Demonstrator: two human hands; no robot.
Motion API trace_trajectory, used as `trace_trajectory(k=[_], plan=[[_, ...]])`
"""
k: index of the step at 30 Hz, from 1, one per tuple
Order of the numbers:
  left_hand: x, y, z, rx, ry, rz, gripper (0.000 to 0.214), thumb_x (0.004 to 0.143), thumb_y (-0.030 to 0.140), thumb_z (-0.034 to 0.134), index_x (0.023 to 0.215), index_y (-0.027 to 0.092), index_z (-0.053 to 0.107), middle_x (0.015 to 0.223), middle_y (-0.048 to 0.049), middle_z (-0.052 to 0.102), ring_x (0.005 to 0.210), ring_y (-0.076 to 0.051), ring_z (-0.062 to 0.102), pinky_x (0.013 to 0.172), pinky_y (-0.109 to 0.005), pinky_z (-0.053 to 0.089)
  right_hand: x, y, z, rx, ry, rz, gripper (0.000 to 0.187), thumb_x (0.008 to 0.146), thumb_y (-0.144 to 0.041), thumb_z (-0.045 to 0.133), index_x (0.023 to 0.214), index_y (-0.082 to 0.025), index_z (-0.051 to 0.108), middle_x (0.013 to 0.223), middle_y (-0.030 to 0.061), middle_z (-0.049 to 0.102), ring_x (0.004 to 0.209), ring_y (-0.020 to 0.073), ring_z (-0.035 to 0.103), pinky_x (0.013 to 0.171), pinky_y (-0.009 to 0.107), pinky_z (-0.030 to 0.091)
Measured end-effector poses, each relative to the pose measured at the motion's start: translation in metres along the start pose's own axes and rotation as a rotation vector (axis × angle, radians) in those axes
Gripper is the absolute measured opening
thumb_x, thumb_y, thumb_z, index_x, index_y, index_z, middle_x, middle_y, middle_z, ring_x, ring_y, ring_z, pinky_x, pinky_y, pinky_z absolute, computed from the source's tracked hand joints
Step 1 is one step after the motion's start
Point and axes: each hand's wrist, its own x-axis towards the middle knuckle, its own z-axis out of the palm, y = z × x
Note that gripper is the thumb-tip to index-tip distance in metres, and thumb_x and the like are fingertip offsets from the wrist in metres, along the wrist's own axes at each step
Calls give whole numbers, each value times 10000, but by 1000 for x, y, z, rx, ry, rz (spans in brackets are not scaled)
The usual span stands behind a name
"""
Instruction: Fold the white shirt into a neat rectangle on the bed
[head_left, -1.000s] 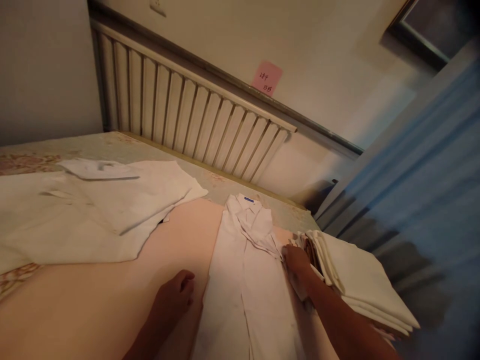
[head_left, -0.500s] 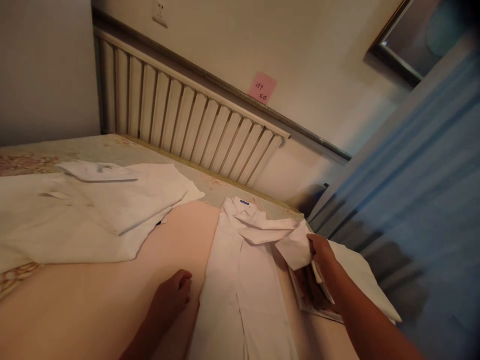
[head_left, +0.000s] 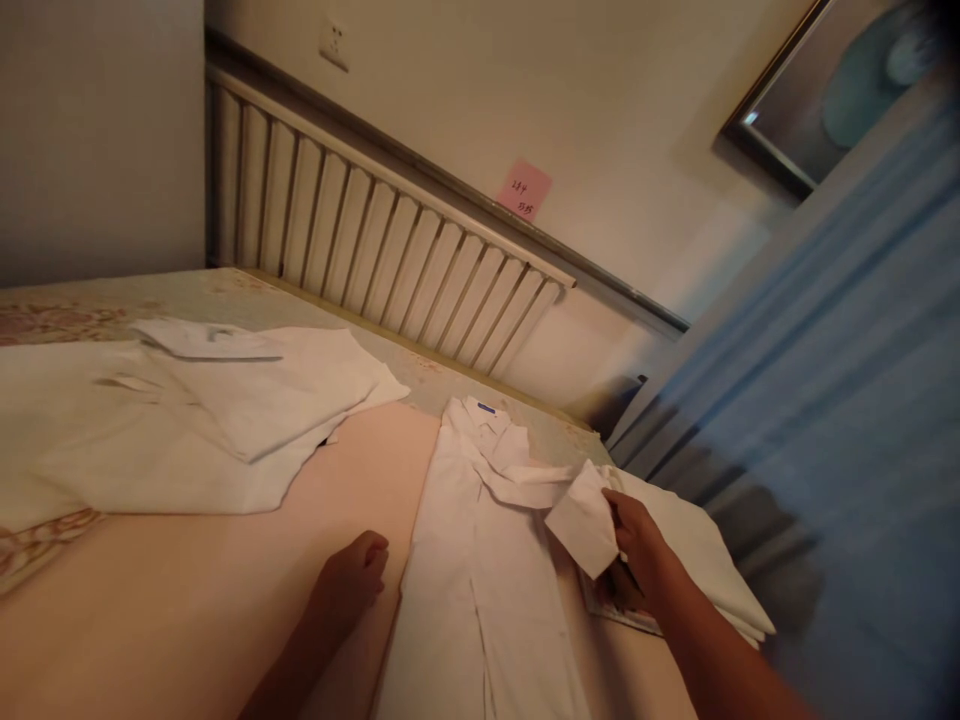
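A long white collared garment [head_left: 517, 590], a shirt or a coat, lies flat with a blue label inside its collar. Its sleeve [head_left: 585, 520] stretches out to the right, the end lifted off the surface. My right hand [head_left: 634, 540] pinches that sleeve end between thumb and fingers. To the left of the garment, my left hand [head_left: 356, 575] hovers over the pink cloth [head_left: 225, 590], its fingers curled with nothing visible in them.
Another white garment [head_left: 217, 430] is spread at the left. Folded white cloth [head_left: 690, 540] is stacked under and beyond my right forearm. A blue curtain [head_left: 840, 430] hangs at the right. Behind the bed stands a slatted panel [head_left: 375, 230] against the wall.
My right hand has drawn the sleeve end slightly left and down, toward the garment's body. My left hand has stayed almost in place. The view has shifted a little.
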Motion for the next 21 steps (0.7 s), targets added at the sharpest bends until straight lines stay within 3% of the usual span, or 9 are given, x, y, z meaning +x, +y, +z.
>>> trace_trajectory(k=[5, 9, 13, 17, 19, 21], plan=[[1, -1, 1, -24, -6, 3, 215, 795, 331, 443, 913, 197, 563, 774, -10, 636, 613, -136, 641, 516, -213, 449, -1, -8, 21, 20, -105, 94, 94, 759, -288, 560, 755, -197, 582, 508, 14, 604, 477, 185, 594, 467, 274, 462], [-1, 0, -1, -14, -13, 13, 233, 796, 337, 433, 926, 192, 560, 814, -19, 644, 638, -139, 656, 529, -214, 452, -25, 2, 35, -6, -225, 136, 143, 737, -300, 577, 813, -183, 608, 559, 24, 622, 499, 173, 585, 494, 265, 446], [-4, 3, -2, -15, -17, 40, 230, 799, 338, 433, 920, 189, 560, 787, -13, 637, 642, -142, 658, 535, -214, 453, -59, 41, 50, -194, -433, 61, 270, 694, -442, 668, 800, -199, 618, 587, -8, 597, 490, 129, 520, 486, 237, 387], [-4, 4, -2, -22, -1, 20, 194, 789, 317, 461, 889, 190, 567, 765, -6, 642, 619, -136, 649, 530, -215, 440, -79, 84, 57, -425, -621, 0, 244, 646, -393, 715, 760, -189, 646, 596, -41, 573, 502, 87, 457, 503, 212, 342], [-5, 5, -2, -11, 12, 17, 183, 788, 307, 470, 884, 190, 574, 755, -3, 648, 610, -131, 644, 526, -213, 428, -75, 92, 58, -513, -582, -91, 182, 651, -344, 687, 721, -181, 648, 620, -34, 592, 549, 95, 489, 540, 217, 364], [-5, 5, -2, 12, 13, 27, 180, 793, 303, 466, 882, 192, 577, 751, 2, 650, 612, -128, 644, 530, -211, 422, -61, 89, 61, -568, -463, -182, 133, 652, -305, 654, 660, -177, 620, 614, -28, 598, 578, 105, 520, 563, 221, 386]])
